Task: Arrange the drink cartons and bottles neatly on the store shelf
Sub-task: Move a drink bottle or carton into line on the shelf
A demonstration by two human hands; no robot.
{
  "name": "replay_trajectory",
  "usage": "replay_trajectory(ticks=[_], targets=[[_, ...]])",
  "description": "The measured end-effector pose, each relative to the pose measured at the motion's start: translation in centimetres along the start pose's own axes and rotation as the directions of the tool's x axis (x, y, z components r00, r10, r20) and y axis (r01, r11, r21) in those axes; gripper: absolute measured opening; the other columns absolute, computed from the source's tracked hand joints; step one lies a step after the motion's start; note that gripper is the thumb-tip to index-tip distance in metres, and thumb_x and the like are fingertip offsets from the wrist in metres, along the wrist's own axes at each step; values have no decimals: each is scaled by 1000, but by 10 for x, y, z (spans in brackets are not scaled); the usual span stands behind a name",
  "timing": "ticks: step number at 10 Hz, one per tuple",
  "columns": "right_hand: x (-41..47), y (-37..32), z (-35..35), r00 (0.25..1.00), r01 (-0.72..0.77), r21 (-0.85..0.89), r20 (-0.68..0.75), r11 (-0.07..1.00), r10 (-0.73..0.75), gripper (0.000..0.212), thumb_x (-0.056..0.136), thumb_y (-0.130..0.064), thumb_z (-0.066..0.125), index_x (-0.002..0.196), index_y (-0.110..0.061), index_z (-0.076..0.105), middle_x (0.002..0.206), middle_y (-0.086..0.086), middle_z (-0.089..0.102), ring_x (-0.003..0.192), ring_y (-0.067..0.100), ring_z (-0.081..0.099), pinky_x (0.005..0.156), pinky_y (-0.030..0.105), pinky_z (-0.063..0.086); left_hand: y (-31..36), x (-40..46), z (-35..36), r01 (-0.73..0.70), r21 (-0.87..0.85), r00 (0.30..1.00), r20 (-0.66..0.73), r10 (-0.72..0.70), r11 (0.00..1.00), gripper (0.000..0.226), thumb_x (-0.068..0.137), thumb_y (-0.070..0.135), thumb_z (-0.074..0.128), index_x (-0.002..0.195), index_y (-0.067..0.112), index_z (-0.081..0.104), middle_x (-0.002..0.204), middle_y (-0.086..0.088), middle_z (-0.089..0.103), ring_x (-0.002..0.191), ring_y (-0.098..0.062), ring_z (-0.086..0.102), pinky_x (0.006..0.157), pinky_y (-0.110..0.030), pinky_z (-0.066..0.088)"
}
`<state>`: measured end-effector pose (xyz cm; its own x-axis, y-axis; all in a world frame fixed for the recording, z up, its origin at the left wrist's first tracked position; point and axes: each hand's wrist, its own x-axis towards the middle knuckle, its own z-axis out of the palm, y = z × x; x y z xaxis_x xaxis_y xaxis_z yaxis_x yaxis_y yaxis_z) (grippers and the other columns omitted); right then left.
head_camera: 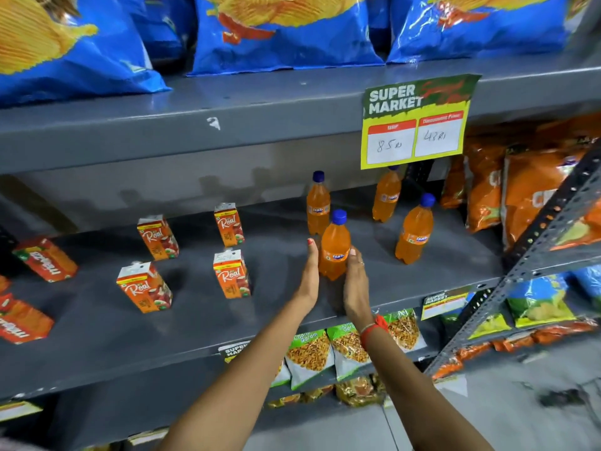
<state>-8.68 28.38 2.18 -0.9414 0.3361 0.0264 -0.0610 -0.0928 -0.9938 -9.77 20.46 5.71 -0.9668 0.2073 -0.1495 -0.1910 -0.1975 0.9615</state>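
My left hand point(309, 275) and right hand point(355, 281) cup the front bottle point(334, 247) with flat palms – fingers uncurled, no real clamp. Another bottle point(318, 205) stands at twelve o'clock – a shove could topple both.

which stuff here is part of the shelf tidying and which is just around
Job:
orange bottle between left hand and right hand
three more bottles
four upright Real cartons
red cartons lying flat
shelf

Just around:
blue chip bags
price sign
orange snack bags
snack packs below
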Motion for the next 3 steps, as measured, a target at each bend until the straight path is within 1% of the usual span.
replay_trajectory(ticks=[1, 2, 3], targets=[[-2, 1, -2, 1000, -23, -10, 11, 1000, 23, 45, 98, -46, 27, 128, -23, 51, 120, -2, 61, 109, 8, 57, 87, 20, 43, 1, -5, 2, -16, 35, 1000, -21, 17, 999, 56, 91, 47, 5, 132, 22, 35, 132, -5, 45, 113, -12, 45, 87, -14, 44], [-3, -1, -3, 1000, -31, -19, -2, 999, 31, 43, 99, -45, 27, 129, -25, 50, 121, -2, 59, 112, 11, 55, 86, 19, 41, 2, -8, 5, -9, 39, 999, -32, 10, 999, 51, 91, 47, 7, 126, 26, 37, 130, -4, 46, 110, -10, 46, 86, -14, 43], [-7, -6, -3, 999, -22, -45, -28, 999, 21, 46, 99, -44, 26, 138, -23, 39, 135, 4, 52, 123, 16, 48, 99, 28, 39, 3, -14, 3, -36, 105, 990, -130, 49, 994, 49, 96, 39, 11, 136, 19, 32, 144, -4, 36, 123, -10, 39, 101, -24, 33]])
